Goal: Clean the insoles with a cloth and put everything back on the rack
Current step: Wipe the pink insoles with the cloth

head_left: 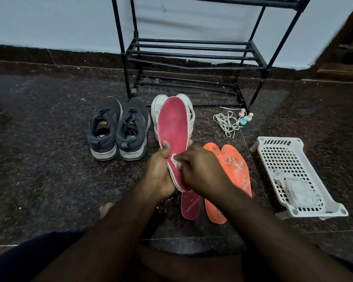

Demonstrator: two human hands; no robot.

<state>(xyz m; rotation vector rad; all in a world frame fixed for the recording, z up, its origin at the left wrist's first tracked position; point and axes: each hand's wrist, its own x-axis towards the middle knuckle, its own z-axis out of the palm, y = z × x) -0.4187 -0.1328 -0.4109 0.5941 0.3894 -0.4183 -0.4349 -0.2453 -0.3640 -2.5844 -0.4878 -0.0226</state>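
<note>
My left hand (160, 171) grips a pink insole (173, 127) by its heel end and holds it up, toe pointing away from me. My right hand (200, 169) pinches a small white cloth (174, 159) against the insole's lower part. A second pink insole (190, 205) lies on the floor below my hands, partly hidden. Two orange insoles (235, 169) lie to its right, speckled with bits of dirt. The black metal rack (194, 55) stands against the wall ahead, its lower shelves bare.
A pair of dark grey sneakers (118, 129) stands on the floor at left; white sneakers (189, 110) sit behind the raised insole. White laces (225, 123) and small pastel bottles (245, 118) lie near the rack's foot. A white plastic basket (289, 159) holding clear packets sits at right.
</note>
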